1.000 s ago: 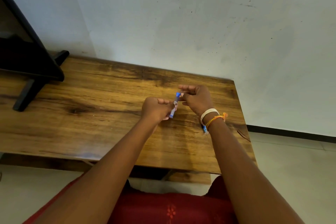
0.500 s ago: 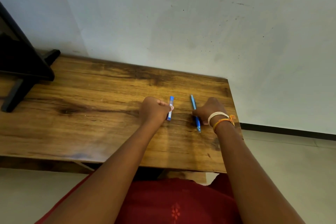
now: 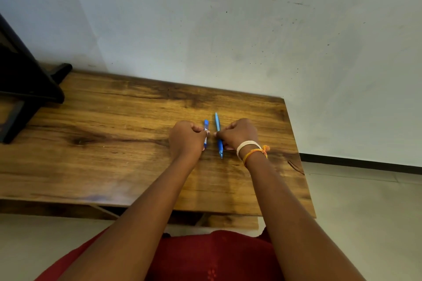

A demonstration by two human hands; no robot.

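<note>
- Both hands have slid back toward each other since half a second ago, so the gap between the two blue pieces is much narrower now.
- Right hand (image 3: 238, 134) has its fingers curled round the middle of the pen (image 3: 220, 150), pinching it against the table (image 3: 114, 143). The pen's long axis runs away from the person toward the wall (image 3: 251, 29), one end sticking out past the knuckles and the other back by the wrist.
- Left hand (image 3: 186, 138) sits just left of the pen, fingers curled, thumb and fingertips pinching a short blue piece (image 3: 206, 123) (a cap, I'd guess, can't tell for sure). It lies parallel to the pen, close but not touching.
- My read: whatever comes next turns on that side-by-side lineup, and each hand already has its own piece.
- Wood-grain tabletop under the pen, and the pieces look flat on it.
- Far left of the pen there's a black stand (image 3: 27, 84); right of the pen, past the table edge, pale floor (image 3: 365, 212). Bracelets (image 3: 251, 147) sit right beside the pen on that wrist.
</note>
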